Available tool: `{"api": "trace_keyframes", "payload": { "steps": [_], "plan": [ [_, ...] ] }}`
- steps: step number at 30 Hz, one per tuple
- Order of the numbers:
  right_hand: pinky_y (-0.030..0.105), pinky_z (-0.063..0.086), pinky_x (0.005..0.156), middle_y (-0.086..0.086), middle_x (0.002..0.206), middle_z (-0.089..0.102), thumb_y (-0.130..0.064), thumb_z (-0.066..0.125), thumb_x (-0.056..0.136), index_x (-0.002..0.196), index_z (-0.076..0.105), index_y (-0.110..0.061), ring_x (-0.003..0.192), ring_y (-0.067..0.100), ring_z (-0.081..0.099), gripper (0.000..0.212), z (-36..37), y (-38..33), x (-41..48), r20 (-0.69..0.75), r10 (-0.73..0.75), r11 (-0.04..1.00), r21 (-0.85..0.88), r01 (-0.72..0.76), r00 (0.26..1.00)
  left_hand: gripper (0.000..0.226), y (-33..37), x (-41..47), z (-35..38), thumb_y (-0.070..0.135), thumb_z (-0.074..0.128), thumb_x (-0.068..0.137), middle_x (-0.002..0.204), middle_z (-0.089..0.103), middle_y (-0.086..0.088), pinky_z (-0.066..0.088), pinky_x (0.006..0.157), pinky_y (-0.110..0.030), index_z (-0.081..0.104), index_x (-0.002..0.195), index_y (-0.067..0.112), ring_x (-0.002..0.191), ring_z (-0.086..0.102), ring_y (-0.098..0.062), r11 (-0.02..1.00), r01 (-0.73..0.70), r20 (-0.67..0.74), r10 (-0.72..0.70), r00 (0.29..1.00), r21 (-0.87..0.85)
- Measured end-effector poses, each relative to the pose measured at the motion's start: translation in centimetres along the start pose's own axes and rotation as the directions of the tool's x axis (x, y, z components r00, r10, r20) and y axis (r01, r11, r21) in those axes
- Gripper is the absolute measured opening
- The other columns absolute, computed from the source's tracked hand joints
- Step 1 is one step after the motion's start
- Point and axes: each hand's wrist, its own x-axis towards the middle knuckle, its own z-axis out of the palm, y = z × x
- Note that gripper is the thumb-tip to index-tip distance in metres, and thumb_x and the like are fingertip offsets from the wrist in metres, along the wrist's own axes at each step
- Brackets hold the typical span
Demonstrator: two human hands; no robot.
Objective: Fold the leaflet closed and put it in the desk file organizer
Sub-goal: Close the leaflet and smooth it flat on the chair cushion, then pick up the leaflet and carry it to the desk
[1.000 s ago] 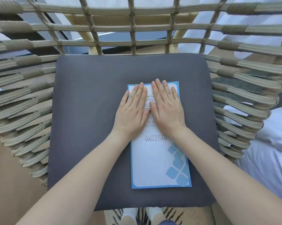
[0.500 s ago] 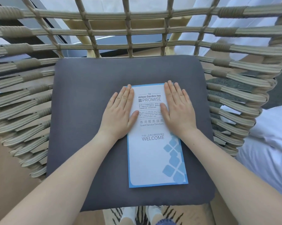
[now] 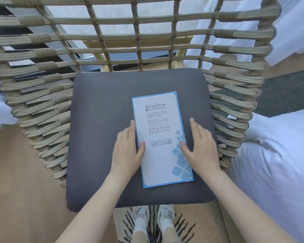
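Note:
The leaflet (image 3: pixel 161 130) is a white sheet with a blue border and blue squares, folded closed and lying flat on the dark grey seat cushion (image 3: pixel 98 134). My left hand (image 3: pixel 126 149) lies flat at its left edge, thumb resting on the paper. My right hand (image 3: pixel 200 146) lies flat at its right edge, thumb touching the paper near the blue squares. Both hands have straight fingers and grip nothing. No desk file organizer is in view.
The cushion sits in a woven rope chair (image 3: pixel 42 88) whose back and sides rise around it. A white bed or duvet (image 3: pixel 279 163) is at the right. My feet in white shoes (image 3: pixel 153 218) stand on a striped rug below the cushion's front edge.
Both hands have slid apart and down from the middle of the leaflet's upper half to its two long edges. The camera has moved back and more of the chair shows.

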Motion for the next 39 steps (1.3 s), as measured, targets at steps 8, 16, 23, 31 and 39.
{"api": "trace_keyframes", "payload": {
  "steps": [8, 16, 23, 31, 39],
  "plan": [
    [0.044, 0.040, 0.096, 0.010, 0.146, 0.048, -0.024, 0.062, 0.087, 0.151, 0.034, -0.013, 0.115, 0.033, 0.044, 0.071, 2.8, -2.7, -1.8, -0.041, 0.079, 0.996, 0.041, -0.077, 0.996, 0.059, 1.5, -1.9, 2.8, 0.011, 0.058, 0.089, 0.143, 0.048, -0.012, 0.033, 0.107, -0.038, 0.039, 0.144, 0.003, 0.123, 0.037, -0.031, 0.990, 0.103, -0.067, -0.110, 0.992, -0.099],
    [0.023, 0.039, 0.096, 0.008, 0.126, 0.049, -0.004, 0.069, 0.078, 0.140, 0.051, -0.020, 0.107, 0.022, 0.053, 0.066, 2.1, -2.6, -1.8, 0.064, 0.268, 0.824, 0.501, -0.263, 0.961, 0.063, 0.8, -1.4, 1.7, -0.003, 0.061, 0.076, 0.138, 0.048, 0.011, 0.047, 0.094, -0.026, 0.055, 0.130, 0.030, 0.118, 0.053, -0.014, 0.731, 0.287, 0.137, -0.259, 0.956, -0.619],
    [0.011, 0.045, 0.055, 0.000, 0.101, 0.068, -0.004, 0.072, 0.079, 0.130, 0.054, -0.032, 0.066, 0.001, 0.057, 0.061, -0.5, -2.7, -2.8, 0.242, 0.331, 0.638, 0.655, -0.405, 0.912, 0.064, 1.1, -2.6, -1.2, -0.013, 0.063, 0.074, 0.124, 0.066, 0.007, 0.057, 0.080, -0.027, 0.060, 0.125, 0.027, 0.109, 0.065, -0.010, 0.439, 0.438, 0.355, -0.262, 0.898, -0.784],
    [0.029, 0.057, 0.075, 0.003, 0.111, 0.070, 0.002, 0.074, 0.075, 0.128, 0.055, -0.032, 0.095, 0.015, 0.068, 0.066, -11.0, -7.7, -7.9, 0.257, 0.291, 0.464, 0.805, -0.371, 0.922, 0.062, 7.1, -6.3, -11.3, -0.008, 0.065, 0.074, 0.121, 0.068, 0.009, 0.058, 0.082, -0.032, 0.062, 0.124, 0.029, 0.109, 0.066, -0.011, 0.412, 0.391, 0.332, -0.211, 0.919, -0.823],
    [0.023, 0.058, 0.071, 0.006, 0.111, 0.071, 0.005, 0.075, 0.073, 0.129, 0.057, -0.027, 0.090, 0.011, 0.070, 0.067, -25.9, -13.2, -13.0, 0.177, 0.189, 0.437, 0.866, -0.244, 0.966, 0.061, 15.8, -10.6, -24.2, -0.002, 0.070, 0.067, 0.113, 0.072, 0.011, 0.058, 0.072, -0.028, 0.064, 0.119, 0.030, 0.101, 0.069, -0.012, 0.373, 0.274, 0.224, -0.173, 0.959, -0.887]
  ]
}}
